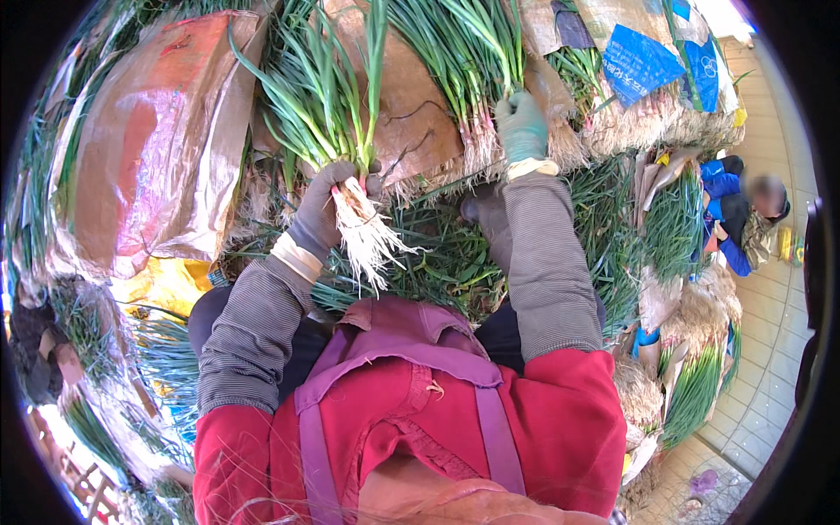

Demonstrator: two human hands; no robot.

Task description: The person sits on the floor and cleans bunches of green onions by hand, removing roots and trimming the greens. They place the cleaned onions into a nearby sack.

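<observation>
My left hand (pixel 316 209), in a dark glove, grips a bunch of green onions (pixel 328 125) just above the roots. Its white roots (pixel 364 230) hang below the fist, and its leaves fan out away from me. To the right, my right hand (pixel 525 131), in a green-fronted glove, is closed around the lower stem of a green onion (pixel 489 42). That stem lies over a heap of more green onions (pixel 453 79), whose pinkish stems and roots point towards me. Brown woven sacking (pixel 403 98) lies between the two bunches.
Loose leaves (pixel 446 256) cover the ground between my knees. A large red-and-tan sack (pixel 157 138) lies at left over green onions. Bundled onions (pixel 699 374) stand at right beside a tiled floor (pixel 764 315). A person (pixel 741 210) in blue sits there.
</observation>
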